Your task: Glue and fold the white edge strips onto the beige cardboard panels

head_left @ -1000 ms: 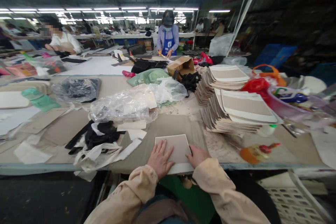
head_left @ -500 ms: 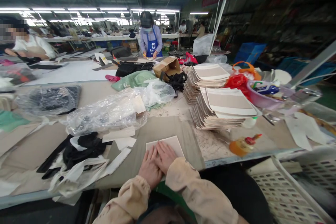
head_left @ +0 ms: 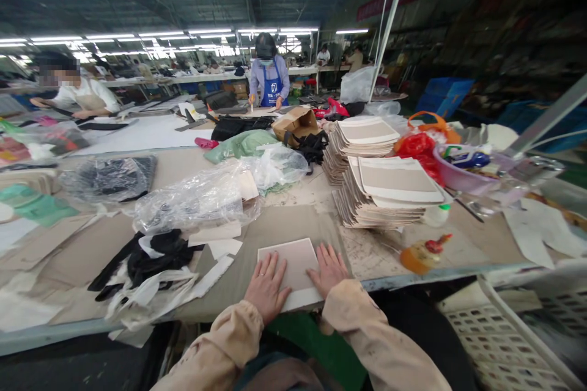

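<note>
A flat beige panel with a pale border [head_left: 298, 264] lies in front of me on a grey-brown sheet [head_left: 275, 223]. My left hand [head_left: 268, 286] rests flat across the panel's left edge, fingers spread and a ring on one finger. Over the right edge lies my right hand [head_left: 329, 270], also flat with fingers apart. Neither hand grips anything. Right of the sheet stands a stack of similar bordered panels [head_left: 397, 183], with another stack [head_left: 367, 131] behind it.
On the right are a bottle of amber liquid [head_left: 422, 255], a lilac basin [head_left: 470, 174] and a white plastic crate [head_left: 504, 336]. Black and white scraps [head_left: 158, 263] and a clear plastic bag [head_left: 192, 198] lie left. Across the table a person in a blue apron [head_left: 270, 82] works.
My hands, overlapped on the panel's middle before, have parted to its left and right edges. More of the panel's surface shows. The view has shifted slightly.
</note>
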`<state>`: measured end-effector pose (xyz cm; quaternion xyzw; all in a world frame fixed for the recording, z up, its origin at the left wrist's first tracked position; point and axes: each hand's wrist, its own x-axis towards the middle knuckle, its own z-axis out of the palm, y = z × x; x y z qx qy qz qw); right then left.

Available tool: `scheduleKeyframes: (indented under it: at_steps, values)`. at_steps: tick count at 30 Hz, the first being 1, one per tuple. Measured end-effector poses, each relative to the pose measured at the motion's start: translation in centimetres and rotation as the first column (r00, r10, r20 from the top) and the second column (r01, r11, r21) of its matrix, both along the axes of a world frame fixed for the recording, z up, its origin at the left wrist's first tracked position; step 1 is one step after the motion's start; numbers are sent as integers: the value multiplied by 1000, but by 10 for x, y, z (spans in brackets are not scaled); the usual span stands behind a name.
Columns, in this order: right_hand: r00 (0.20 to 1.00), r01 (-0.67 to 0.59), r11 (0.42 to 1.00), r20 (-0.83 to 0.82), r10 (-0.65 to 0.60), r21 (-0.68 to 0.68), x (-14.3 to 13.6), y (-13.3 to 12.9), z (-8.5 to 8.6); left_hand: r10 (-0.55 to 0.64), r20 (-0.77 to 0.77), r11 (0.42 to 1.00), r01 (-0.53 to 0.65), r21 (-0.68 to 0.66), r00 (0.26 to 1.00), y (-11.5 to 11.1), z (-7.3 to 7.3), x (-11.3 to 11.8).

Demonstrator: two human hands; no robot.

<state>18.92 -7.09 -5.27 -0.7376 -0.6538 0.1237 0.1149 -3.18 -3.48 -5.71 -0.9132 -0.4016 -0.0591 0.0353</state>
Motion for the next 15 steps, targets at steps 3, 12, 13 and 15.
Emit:
scheduleKeyframes:
  at_steps: [3,12,13,15]
  values:
    - [984,88,946,-173,-34,313,45,-40,2,-8,24,1000,8,-8,1000,-1,0,0]
    - [389,858,513,-693,-606,34,186,-104,37,-3,72,996,9,-87,997,-5,6,-1]
    - [379,851,525,-686,-621,-5,193,-100,36,-9,79,996,16,-89,997,-5,6,-1]
    - [438,803,596,-688,-578,11,201,-89,30,-23,97,995,32,-93,995,-7,6,-2]
